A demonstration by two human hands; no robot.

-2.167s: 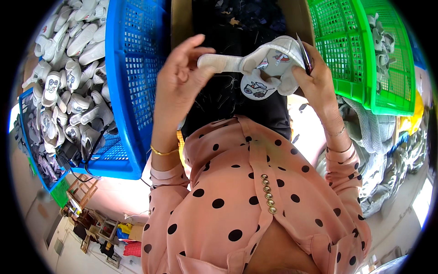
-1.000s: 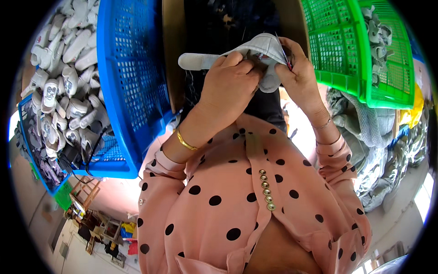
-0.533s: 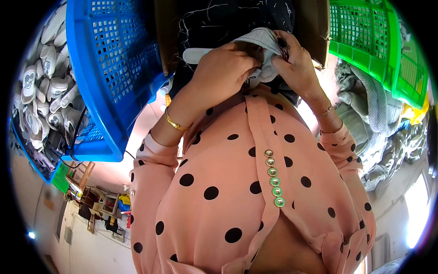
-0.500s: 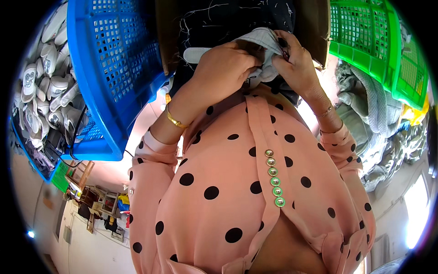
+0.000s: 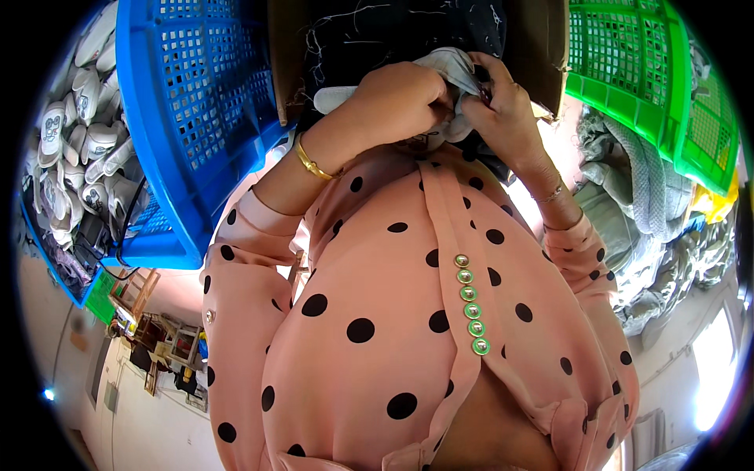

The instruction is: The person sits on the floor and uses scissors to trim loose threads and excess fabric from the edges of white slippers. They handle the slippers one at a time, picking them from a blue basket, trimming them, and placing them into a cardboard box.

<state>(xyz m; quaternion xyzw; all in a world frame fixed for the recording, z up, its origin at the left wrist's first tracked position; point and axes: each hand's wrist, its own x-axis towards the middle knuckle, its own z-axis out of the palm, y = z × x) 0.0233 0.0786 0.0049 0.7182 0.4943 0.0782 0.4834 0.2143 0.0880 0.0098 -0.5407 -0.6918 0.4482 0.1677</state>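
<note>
Pale walls [image 5: 149, 424] are curving behind you as one large blue basket [image 5: 145, 118] is standing off your left side and a green basket [image 5: 620, 96] off your right. Between two cardboard walls [image 5: 546, 47], dark cloth [image 5: 377, 31] strewn with loose threads is spreading, and one pale shoe [image 5: 452, 63] is hanging in your hands over its near edge, close to your blouse [image 5: 369, 259].

Two seconds ago your left hand [image 5: 404, 102] was out by the strap's free tip; now it is bunching the shoe's middle, its forearm swinging flatter than half a second ago. That shift is apparently drawing the work toward the shoe's right end, where both hands are now meeting.

Your left fingers are curling tightly into the shoe, their tips hidden; your right hand [image 5: 506, 110] is pinching its right edge, along with one small dark tool [image 5: 485, 96], mostly covered.

By count, you are wearing one gold bangle [image 5: 309, 161] and six front buttons [image 5: 469, 293]; the heaped pale shoes [image 5: 86, 149] at left are overlapping too thickly to number.
</note>
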